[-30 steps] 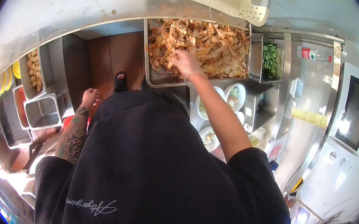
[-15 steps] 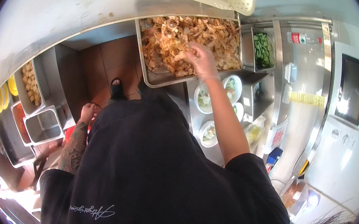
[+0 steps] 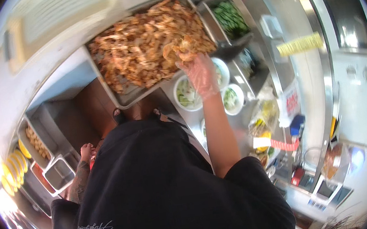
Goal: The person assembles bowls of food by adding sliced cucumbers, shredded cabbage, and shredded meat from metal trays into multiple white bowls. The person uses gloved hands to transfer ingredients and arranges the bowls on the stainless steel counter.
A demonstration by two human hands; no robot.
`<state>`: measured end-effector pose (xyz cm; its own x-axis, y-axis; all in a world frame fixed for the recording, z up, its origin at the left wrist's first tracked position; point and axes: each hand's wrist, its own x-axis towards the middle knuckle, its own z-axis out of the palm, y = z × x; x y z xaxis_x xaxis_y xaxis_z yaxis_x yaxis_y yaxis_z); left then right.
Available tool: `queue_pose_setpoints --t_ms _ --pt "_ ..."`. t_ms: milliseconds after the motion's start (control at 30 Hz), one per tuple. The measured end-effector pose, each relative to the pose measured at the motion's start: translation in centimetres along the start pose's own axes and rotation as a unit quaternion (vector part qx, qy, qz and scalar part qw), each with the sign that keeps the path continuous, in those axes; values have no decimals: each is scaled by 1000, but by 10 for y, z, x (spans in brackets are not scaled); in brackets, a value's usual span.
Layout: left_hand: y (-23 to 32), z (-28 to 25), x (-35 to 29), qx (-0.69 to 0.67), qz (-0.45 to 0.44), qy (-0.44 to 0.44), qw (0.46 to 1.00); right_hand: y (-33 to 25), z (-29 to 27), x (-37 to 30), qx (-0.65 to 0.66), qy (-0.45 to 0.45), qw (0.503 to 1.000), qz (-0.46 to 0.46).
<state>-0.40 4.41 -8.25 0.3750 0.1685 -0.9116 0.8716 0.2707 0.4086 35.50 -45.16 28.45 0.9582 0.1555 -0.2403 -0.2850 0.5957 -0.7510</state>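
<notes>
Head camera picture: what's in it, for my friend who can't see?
A right hand in a clear glove holds browned food over a metal tray heaped with more. White bowls with greens sit near it; the left hand is farther left.

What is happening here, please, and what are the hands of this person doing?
A person's right hand, in a clear glove, is holding a clump of browned, shredded food near the close right corner of a metal tray full of the same food. White bowls with green pieces stand beside the tray, partly behind this hand. The left hand is low at the person's side, away from the tray; whether it holds anything is unclear.
</notes>
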Motion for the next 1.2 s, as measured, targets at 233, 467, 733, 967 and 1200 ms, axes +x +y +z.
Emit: queue_pose_setpoints --t_ms 233,467,733,967,1200 --pt "62 88 11 163 104 -111 975 -100 -121 -130 81 80 977 -179" --pt "130 166 -15 241 56 -83 965 -79 -309 -162 128 234 963 -45" --pt "129 165 -45 282 64 -68 955 -27 -415 -106 -510 375 768 96" --pt "87 128 -40 272 99 -43 956 -54 -399 -102 -599 303 729 134" --pt "69 123 -37 328 127 -20 936 -81 -376 -112 -671 233 683 168"
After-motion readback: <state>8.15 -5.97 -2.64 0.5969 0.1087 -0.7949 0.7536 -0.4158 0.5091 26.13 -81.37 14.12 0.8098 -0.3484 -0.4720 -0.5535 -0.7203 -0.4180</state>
